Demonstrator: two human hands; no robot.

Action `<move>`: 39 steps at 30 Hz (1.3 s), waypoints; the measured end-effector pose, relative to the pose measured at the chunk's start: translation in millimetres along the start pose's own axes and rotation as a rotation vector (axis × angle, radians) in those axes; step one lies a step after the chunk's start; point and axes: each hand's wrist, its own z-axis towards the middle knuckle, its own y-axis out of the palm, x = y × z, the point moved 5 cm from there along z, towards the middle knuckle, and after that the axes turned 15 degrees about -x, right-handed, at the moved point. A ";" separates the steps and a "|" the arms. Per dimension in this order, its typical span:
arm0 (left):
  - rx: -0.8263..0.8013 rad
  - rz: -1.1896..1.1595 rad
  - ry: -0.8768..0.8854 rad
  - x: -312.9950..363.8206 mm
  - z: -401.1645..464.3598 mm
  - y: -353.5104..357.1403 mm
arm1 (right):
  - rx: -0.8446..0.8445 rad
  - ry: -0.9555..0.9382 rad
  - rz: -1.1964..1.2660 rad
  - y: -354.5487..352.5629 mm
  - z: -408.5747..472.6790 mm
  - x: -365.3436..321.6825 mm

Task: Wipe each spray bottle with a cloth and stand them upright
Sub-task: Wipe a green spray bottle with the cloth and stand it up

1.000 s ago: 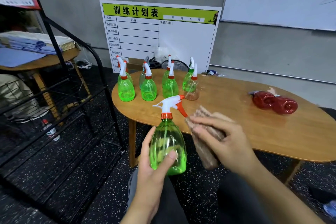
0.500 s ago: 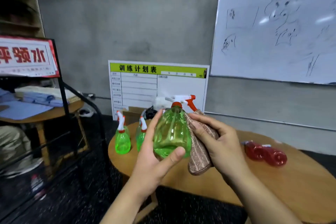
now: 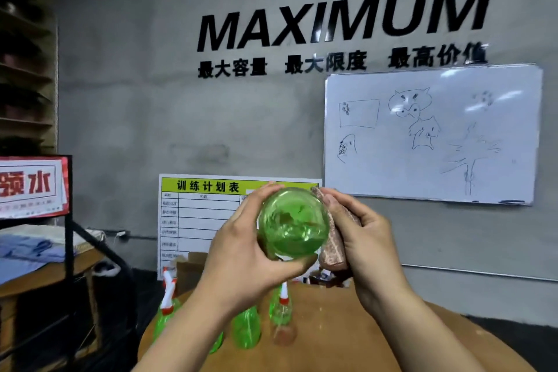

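A: Which spray bottle is being handled?

B: One green see-through bottle, raised in front of the training-plan board, its round base turned toward the camera.

A: Who has it?

B: The left hand grasps it, fingers over the top, thumb curled under the base. The right hand clasps a brownish cloth against the bottle's right side.

A: How many other bottles?

B: Below the held bottle, standing upright on the wooden tabletop, I can count at least three green bottles with white-and-red spray heads; arms hide part of the group, so the exact count is unclear.

A: Anything else?

B: One whiteboard with doodles hangs right of the held bottle, one red sign far to its left
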 end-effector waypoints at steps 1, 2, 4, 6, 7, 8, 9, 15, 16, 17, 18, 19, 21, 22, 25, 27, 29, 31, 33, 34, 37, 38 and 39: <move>0.029 0.013 -0.007 0.5 2.5 -0.9 | -0.004 -0.067 -0.014 -0.9 0.7 -5.9; 0.050 0.016 -0.019 0.0 5.9 -0.8 | -0.009 -0.145 -0.059 -2.6 -1.2 -13.6; 0.077 0.014 -0.038 -2.5 9.9 0.4 | -0.027 -0.320 -0.261 -5.6 -8.0 -27.9; 0.096 0.000 -0.033 -2.9 10.8 3.3 | -0.038 -0.460 -0.593 -7.2 -16.8 -35.8; 0.102 -0.007 -0.032 -1.6 11.2 5.1 | -0.031 -0.497 -0.743 -9.1 -19.7 -35.7; 0.108 -0.009 -0.032 -0.4 11.3 6.5 | -0.019 -0.514 -0.854 -11.0 -20.7 -34.7; 0.114 -0.003 -0.032 0.5 11.0 8.3 | -0.003 -0.521 -0.923 -12.4 -20.7 -33.9; 0.067 0.005 -0.052 4.7 9.5 23.6 | 0.033 -0.543 -1.026 -3.3 -10.7 -33.3; 0.065 -0.003 -0.054 4.9 9.4 24.6 | 0.007 -0.551 -1.036 1.5 -10.2 -32.0; 0.069 -0.010 -0.056 4.1 9.5 25.1 | -0.026 -0.564 -1.052 6.7 -11.1 -29.7; 0.083 -0.020 -0.058 2.9 10.3 24.5 | -0.062 -0.582 -1.072 11.7 -13.4 -28.0; 0.098 -0.032 -0.062 1.5 10.4 23.1 | -0.096 -0.603 -1.094 15.7 -16.6 -26.3; 0.123 -0.066 -0.064 -2.6 10.8 19.9 | -0.158 -0.637 -1.126 17.6 -23.9 -23.4; 0.136 -0.077 -0.068 -5.2 10.0 17.6 | -0.184 -0.645 -1.140 16.2 -27.0 -21.7; 0.160 -0.075 -0.075 -9.7 7.1 13.0 | -0.186 -0.635 -1.207 3.0 -32.5 -19.0; 0.157 -0.063 -0.070 -10.3 6.0 14.3 | -0.120 -0.594 -1.205 -7.9 -30.2 -21.4; 0.153 -0.053 -0.072 -9.3 5.4 18.4 | -0.038 -0.566 -1.175 -12.9 -24.1 -27.2; 0.147 -0.040 -0.065 -6.1 5.8 22.9 | 0.022 -0.559 -1.158 -9.0 -16.9 -32.2; 0.127 -0.030 -0.063 -2.8 7.3 27.6 | 0.026 -0.558 -1.147 0.6 -12.1 -33.5; 0.119 -0.037 -0.065 -2.1 8.2 29.3 | 0.001 -0.562 -1.149 6.2 -11.7 -32.4; 0.116 -0.077 -0.073 -3.7 9.5 30.5 | -0.122 -0.601 -1.173 18.8 -21.0 -24.0; 0.122 -0.082 -0.073 -5.3 9.2 29.4 | -0.162 -0.617 -1.181 19.6 -25.5 -20.8; 0.128 -0.087 -0.076 -7.6 8.4 27.9 | -0.195 -0.628 -1.193 18.3 -29.8 -17.6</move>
